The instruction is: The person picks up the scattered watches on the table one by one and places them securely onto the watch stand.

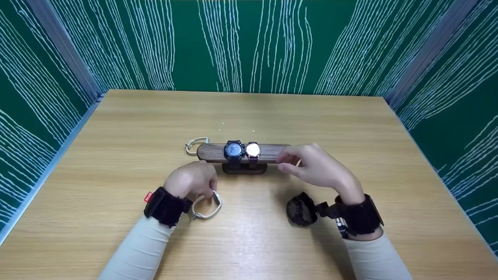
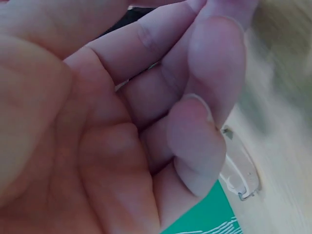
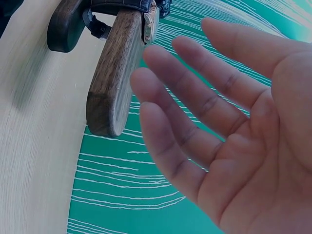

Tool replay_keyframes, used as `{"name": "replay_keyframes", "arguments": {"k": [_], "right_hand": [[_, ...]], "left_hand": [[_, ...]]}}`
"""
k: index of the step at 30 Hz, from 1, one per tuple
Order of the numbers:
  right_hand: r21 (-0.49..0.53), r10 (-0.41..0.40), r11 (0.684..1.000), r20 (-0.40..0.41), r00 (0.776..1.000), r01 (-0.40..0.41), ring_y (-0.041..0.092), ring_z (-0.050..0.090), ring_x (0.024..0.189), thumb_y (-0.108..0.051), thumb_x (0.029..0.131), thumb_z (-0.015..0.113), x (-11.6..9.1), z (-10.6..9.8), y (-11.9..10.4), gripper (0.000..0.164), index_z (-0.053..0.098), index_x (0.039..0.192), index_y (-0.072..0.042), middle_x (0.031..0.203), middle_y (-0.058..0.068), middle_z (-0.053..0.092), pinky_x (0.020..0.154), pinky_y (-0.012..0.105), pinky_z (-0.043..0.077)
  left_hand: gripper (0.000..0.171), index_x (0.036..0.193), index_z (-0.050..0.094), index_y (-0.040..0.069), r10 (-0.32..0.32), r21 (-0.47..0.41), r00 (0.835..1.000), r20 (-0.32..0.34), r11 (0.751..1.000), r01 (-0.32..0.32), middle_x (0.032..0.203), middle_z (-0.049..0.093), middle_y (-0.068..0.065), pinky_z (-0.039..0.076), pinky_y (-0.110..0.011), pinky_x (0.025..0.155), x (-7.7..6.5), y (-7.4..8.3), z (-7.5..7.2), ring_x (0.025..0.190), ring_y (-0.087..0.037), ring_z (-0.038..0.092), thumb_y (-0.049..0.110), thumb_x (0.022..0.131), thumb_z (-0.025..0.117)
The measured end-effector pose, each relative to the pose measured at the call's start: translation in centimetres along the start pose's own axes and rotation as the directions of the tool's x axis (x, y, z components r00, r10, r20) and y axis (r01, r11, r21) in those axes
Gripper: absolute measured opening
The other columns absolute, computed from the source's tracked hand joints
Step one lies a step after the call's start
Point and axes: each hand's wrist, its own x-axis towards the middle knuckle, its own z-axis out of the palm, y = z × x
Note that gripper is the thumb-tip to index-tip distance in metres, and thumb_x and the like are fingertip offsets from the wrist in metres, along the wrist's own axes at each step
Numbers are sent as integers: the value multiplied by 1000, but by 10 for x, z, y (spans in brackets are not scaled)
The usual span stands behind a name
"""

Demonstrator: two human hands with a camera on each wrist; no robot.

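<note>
Left hand pinches a bracelet in its fingertips; the loop shows below the grip. Right hand grips nothing, fingers relaxed beside the stand — contact cannot be confirmed. Between the hands, on the stand, sit a dark watch and a pale watch. A second bracelet lies beyond the left grip.

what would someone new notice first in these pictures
Probably the white-streaked green wall behind the wooden table. Next, the dark wooden stand mid-table, bearing a dark watch and a pale-faced watch side by side. Then the left hand pinching a pale band in front of the stand's left end, and the right hand beside its right end.
</note>
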Motion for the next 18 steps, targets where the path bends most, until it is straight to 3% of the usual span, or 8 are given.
{"name": "replay_keyframes", "arguments": {"k": [4, 8, 13, 18], "right_hand": [[0, -2, 1000, 3, 1000, 2, 10, 73, 91, -18, 102, 72, 0, 0, 0, 15, 77, 114, -11, 100, 0, 79, 84, 33, 61], [-3, -6, 1000, 2, 1000, 6, 10, 73, 91, -18, 102, 72, 0, 0, 0, 15, 77, 115, -11, 100, -3, 78, 84, 32, 61], [-2, -8, 1000, 0, 1000, 8, 10, 72, 90, -17, 102, 73, 0, 0, 0, 15, 77, 115, -11, 100, -1, 78, 83, 32, 61], [1, -5, 1000, 0, 1000, 5, 11, 73, 91, -17, 102, 73, 1, 1, -1, 17, 77, 116, -10, 100, -1, 78, 84, 33, 61]], "left_hand": [[12, 78, 77, 16, 50, -56, 998, -29, 997, -51, 79, 68, 5, 49, -26, 62, -2, 0, -3, 71, -13, 58, 7, 82, 84], [8, 84, 78, 15, 168, -102, 984, -56, 980, -173, 83, 71, 6, 53, -27, 69, -5, 2, -7, 73, -11, 61, 9, 86, 83], [6, 90, 77, 12, 308, -83, 942, -135, 944, -320, 84, 71, 6, 56, -27, 75, -7, 4, -12, 76, -8, 63, 7, 90, 79], [6, 92, 75, 11, 394, -77, 886, -243, 903, -422, 88, 71, 4, 57, -23, 75, -5, 6, -15, 79, -8, 64, 8, 92, 81]]}}
